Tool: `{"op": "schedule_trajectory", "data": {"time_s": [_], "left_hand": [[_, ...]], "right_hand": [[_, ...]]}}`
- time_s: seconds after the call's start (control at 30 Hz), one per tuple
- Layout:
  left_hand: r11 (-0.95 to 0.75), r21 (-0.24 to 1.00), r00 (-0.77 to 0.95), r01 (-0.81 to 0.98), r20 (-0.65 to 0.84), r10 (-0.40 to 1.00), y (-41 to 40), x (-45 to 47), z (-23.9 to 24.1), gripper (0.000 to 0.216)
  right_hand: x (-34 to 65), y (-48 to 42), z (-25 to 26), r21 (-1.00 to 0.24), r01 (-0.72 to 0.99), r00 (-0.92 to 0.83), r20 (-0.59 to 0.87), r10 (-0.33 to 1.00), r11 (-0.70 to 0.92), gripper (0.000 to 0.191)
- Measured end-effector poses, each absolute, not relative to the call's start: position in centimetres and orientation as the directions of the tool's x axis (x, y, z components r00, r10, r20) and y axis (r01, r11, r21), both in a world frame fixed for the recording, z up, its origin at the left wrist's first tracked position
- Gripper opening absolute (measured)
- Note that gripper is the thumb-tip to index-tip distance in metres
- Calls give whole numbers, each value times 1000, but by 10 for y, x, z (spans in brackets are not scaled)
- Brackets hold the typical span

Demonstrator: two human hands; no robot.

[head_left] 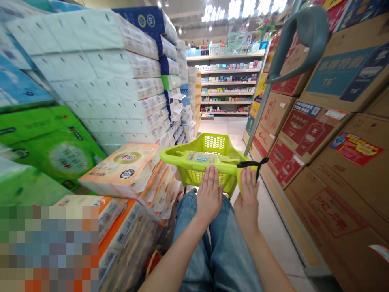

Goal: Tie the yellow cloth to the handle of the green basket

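Observation:
A lime-green plastic shopping basket (188,178) with perforated sides stands in front of my knees. A label sits on the near part of its rim. My left hand (209,192) lies against the near rim, its fingers stretched out and close together. At the rim's right corner, my right hand (248,192) rests with its fingers straight, just under a black strap (252,164) tied there. A yellow-green piece shows beside that hand's fingers. From the basket's right side, a grey pole (258,117) rises to a looped grey handle (299,44).
Packs of white tissue paper (100,77) are piled high on the left, with an orange tissue pack (121,162) lower down. Cardboard cartons (319,125) line the right side. Shelves of small goods (227,79) stand across the aisle's far end.

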State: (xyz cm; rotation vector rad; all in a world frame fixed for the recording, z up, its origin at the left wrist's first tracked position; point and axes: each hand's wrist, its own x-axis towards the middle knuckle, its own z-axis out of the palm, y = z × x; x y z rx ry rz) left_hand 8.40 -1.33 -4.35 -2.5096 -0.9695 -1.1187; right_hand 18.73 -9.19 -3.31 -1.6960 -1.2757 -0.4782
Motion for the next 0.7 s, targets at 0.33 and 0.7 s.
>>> {"op": "schedule_trajectory", "data": {"time_s": [0.33,0.7], "left_hand": [[-773,65,505,631,722,473,-12,79,-43,66],[-755,69,485,652,728,485,-15,85,-44,66]], "right_hand": [[187,-92,-41,-331,944,268,770,580,3,74],[161,-71,-35,-335,936,332,747,576,-105,71]]}}
